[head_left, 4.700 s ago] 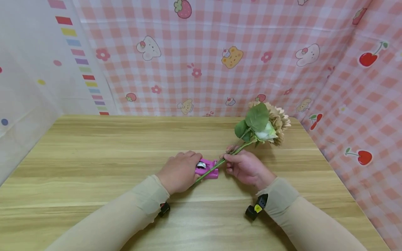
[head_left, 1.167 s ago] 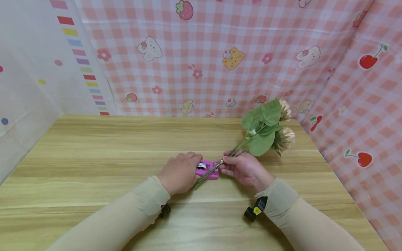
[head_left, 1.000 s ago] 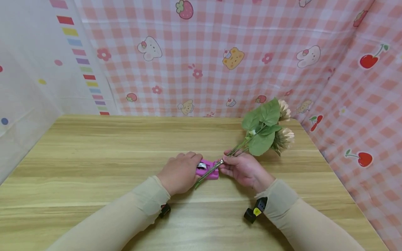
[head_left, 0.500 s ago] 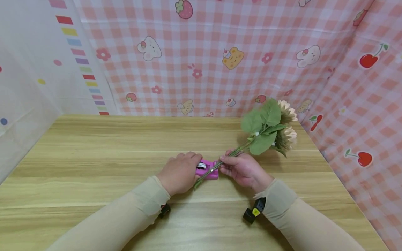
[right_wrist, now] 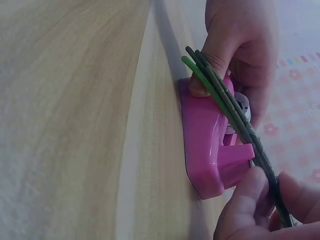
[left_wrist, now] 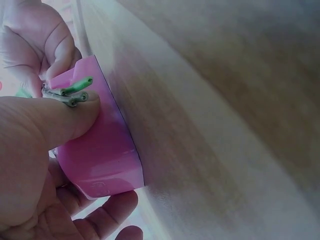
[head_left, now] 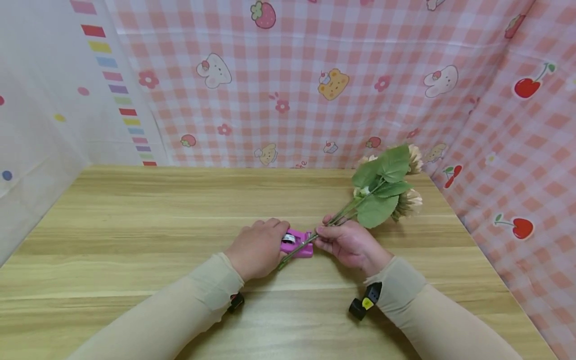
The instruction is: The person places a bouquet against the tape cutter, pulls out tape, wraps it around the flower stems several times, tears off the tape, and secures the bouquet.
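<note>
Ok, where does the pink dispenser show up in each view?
Head: dispenser just right of centre, in the lower half.
Left wrist: dispenser left of centre, about mid-height.
Right wrist: dispenser right of centre, about mid-height.
Shared landmark: the stems, seen against the dispenser in all three.

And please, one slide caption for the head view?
Left hand holds a pink tape dispenser on the wood-grain tabletop; right hand pinches flower stems.
</note>
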A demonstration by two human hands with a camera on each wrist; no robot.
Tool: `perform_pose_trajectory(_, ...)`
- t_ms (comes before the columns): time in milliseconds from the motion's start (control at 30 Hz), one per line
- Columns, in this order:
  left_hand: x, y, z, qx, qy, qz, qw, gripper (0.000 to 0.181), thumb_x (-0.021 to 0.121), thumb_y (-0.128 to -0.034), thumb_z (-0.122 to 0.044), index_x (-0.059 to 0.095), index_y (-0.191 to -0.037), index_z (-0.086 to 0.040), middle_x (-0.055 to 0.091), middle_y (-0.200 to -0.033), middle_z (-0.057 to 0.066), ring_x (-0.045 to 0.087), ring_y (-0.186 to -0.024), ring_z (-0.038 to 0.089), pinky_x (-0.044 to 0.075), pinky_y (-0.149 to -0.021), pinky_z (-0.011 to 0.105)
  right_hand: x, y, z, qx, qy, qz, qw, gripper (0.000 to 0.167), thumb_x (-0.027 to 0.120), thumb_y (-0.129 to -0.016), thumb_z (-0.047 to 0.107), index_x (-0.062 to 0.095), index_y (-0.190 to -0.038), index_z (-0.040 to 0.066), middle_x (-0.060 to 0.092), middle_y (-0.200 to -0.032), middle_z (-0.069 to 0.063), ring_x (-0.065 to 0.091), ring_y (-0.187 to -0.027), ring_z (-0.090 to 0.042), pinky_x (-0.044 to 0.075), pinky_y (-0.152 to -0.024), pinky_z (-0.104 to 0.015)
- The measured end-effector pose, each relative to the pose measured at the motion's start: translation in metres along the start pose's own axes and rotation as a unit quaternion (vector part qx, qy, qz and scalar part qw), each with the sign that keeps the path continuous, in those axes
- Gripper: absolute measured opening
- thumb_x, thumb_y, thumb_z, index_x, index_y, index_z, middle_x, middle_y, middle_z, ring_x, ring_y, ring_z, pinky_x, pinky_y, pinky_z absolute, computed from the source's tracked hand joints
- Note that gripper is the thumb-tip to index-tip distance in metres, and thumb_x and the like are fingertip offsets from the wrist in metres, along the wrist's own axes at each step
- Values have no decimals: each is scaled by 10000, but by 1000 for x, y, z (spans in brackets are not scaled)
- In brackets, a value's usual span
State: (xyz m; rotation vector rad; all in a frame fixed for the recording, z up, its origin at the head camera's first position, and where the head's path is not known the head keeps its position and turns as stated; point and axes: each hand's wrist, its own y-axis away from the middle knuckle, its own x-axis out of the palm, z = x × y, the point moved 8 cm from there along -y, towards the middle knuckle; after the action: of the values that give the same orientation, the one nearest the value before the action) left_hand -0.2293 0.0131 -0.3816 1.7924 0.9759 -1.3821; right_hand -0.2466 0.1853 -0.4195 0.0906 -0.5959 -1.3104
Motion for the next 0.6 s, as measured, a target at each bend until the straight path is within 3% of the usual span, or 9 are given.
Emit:
perform_pose_trajectory(233,0,1,-1,-22,21,-3,10000,606,678,-1024,-366,506,-1538,-95,577,-1525,123,615,-1301,381,555,-1035,586,-3,1,2,-3,179,-243,9995,178,590,-1009,-67,531,-1139,39,741,-884,-25,726,-775,-130,635,-787,-238)
perform_pose_trajectory(600,0,0,0,-12,9,-65,10000,577,672,-1030,-365,526,-1517,-94,592,-1508,116,627,-1279,365,569,-1017,563,-3,0,-2,105,-80,-204,9997,183,537,-1017,-86,458,-1115,47,748,-897,-19,733,-818,-132,637,-829,-263)
